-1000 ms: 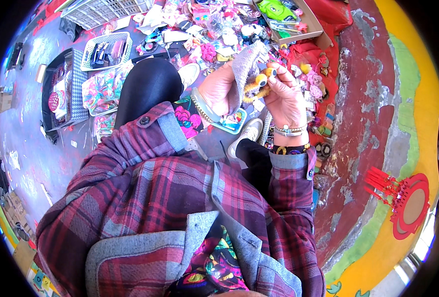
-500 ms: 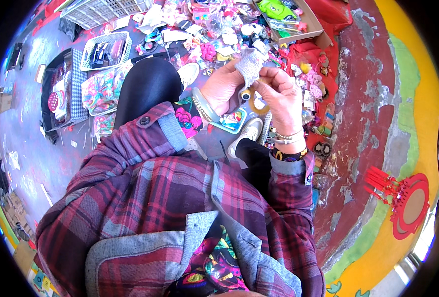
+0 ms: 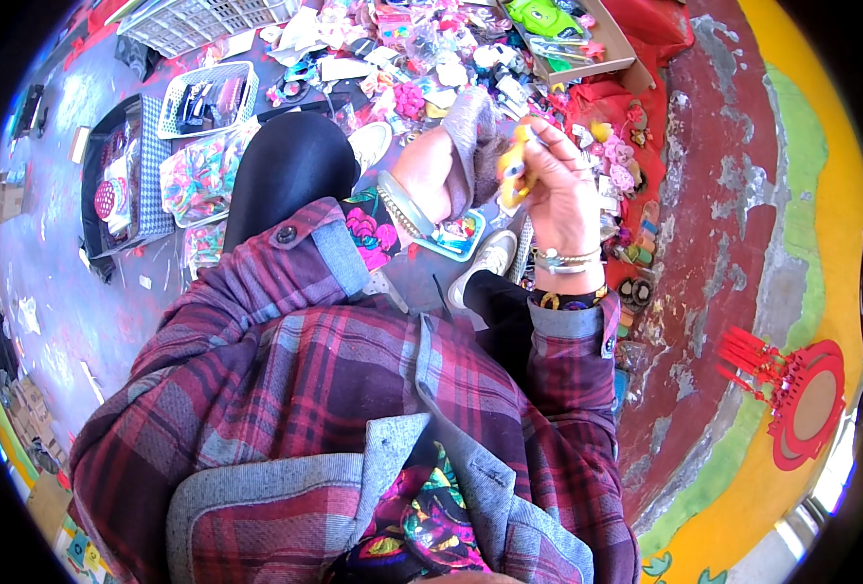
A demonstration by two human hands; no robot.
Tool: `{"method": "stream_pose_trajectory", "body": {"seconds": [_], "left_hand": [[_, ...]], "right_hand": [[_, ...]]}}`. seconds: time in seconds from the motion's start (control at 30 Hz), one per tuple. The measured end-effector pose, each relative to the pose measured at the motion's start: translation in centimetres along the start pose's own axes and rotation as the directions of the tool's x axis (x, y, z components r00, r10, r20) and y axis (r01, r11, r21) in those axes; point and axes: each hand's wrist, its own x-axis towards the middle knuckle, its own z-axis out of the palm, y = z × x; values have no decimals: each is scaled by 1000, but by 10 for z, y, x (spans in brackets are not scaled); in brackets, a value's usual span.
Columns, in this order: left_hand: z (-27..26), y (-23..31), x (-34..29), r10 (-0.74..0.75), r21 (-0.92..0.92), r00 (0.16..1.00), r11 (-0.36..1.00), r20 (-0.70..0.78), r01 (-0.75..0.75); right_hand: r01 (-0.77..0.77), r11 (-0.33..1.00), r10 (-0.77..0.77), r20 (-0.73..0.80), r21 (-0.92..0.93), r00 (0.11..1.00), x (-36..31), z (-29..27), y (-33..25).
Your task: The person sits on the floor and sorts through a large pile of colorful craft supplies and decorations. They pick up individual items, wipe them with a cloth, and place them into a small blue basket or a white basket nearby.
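Note:
A mauve-grey fuzzy cloth [image 3: 467,136] drapes over the fingers of my left hand [image 3: 426,173]; it is gathered there and hides most of them. Pinched between the thumb and fingers of my right hand [image 3: 560,185] is a small yellow trinket [image 3: 515,170] with a dark, eye-like spot. The two hands are slightly apart, the trinket just right of the cloth. Beneath them, between my shoes, sits a small light-blue-rimmed tray [image 3: 466,241] of colourful bits.
A heap of small packaged trinkets [image 3: 431,58] spreads ahead. To the left are a white basket [image 3: 247,109], a black-and-white checked box [image 3: 157,195] and a bag of colourful pieces [image 3: 203,175]. A cardboard box [image 3: 614,51] with a green item stands far right.
My hands have drawn apart. The cloth now hangs over my left hand's fingers, while the yellow trinket has come up and away to the right in my right hand.

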Motion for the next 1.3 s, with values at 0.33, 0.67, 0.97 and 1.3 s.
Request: {"method": "stream_pose_trajectory", "body": {"seconds": [0.33, 0.67, 0.97, 1.3], "left_hand": [[-12, -8, 4, 168, 170, 986, 971, 21, -169], [-4, -23, 3, 206, 387, 958, 915, -197, -117], [-22, -12, 4, 113, 454, 988, 889, -101, -55], [13, 22, -13, -22, 260, 999, 965, -45, 33]], "right_hand": [[110, 993, -101, -163, 47, 981, 13, -18, 8], [231, 972, -234, -207, -38, 950, 0, -3, 8], [368, 883, -465, -428, -292, 775, -47, -158, -70], [42, 998, 1, -774, 35, 633, -109, -360, 107]]}}
